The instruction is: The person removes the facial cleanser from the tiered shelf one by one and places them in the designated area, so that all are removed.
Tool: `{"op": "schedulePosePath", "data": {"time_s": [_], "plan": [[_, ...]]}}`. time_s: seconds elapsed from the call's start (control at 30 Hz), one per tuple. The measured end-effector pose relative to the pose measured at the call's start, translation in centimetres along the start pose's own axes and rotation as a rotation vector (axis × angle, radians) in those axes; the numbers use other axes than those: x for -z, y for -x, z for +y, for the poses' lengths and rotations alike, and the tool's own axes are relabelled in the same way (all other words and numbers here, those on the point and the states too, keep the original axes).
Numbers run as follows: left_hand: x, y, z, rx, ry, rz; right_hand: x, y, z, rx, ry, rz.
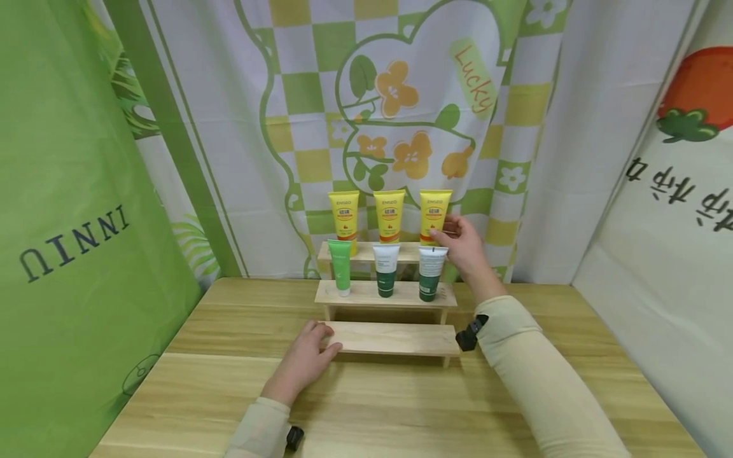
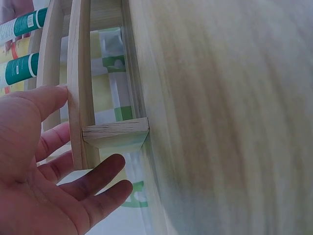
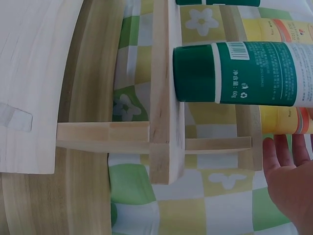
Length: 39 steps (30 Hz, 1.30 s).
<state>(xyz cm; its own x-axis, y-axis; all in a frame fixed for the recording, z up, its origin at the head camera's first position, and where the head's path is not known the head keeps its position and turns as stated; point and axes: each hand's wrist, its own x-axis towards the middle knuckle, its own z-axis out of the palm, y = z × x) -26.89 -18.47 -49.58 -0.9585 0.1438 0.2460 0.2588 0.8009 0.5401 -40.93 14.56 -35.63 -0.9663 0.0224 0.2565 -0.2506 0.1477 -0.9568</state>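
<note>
My right hand (image 1: 465, 249) pinches the right-hand yellow tube (image 1: 433, 213) on the top step of a wooden display rack (image 1: 395, 337). Its thumb lies across the tube's front, the fingers at its side and behind. Two more yellow tubes, left (image 1: 344, 213) and middle (image 1: 390, 213), stand in line with it. One step down are a light green tube (image 1: 341, 267) and two white-and-green tubes, middle (image 1: 386, 270) and right (image 1: 431, 273). My left hand (image 1: 303, 359) rests at the left end of the lowest step, thumb touching the board (image 2: 80, 98), fingers loosely spread.
The rack stands on a wood-grain table (image 1: 366, 407) near its back edge. A patterned curtain (image 1: 321, 95) hangs behind it. Green cloth (image 1: 74, 210) is on the left and a white printed cloth (image 1: 676, 254) on the right.
</note>
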Motion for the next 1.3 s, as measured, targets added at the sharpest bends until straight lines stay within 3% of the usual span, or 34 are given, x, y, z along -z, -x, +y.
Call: {"op": "schedulePosePath", "data": {"time_s": [0.3, 0.53, 0.8, 1.3], "plan": [[0.1, -0.1, 0.1, -0.02, -0.034, -0.006, -0.1, -0.1, 0.4, 0.026, 0.035, 0.044], [-0.1, -0.5, 0.5, -0.034, -0.039, -0.041, 1.4, 0.7, 0.5, 0.062, 0.023, 0.08], [0.4, -0.1, 0.3, 0.018, -0.009, -0.046, 2.6, 1.6, -0.6, 0.089, 0.013, 0.062], [0.6, 0.1, 1.0, 0.012, -0.025, -0.032, 8.6, 4.7, 0.2, 0.112, -0.017, 0.131]]}}
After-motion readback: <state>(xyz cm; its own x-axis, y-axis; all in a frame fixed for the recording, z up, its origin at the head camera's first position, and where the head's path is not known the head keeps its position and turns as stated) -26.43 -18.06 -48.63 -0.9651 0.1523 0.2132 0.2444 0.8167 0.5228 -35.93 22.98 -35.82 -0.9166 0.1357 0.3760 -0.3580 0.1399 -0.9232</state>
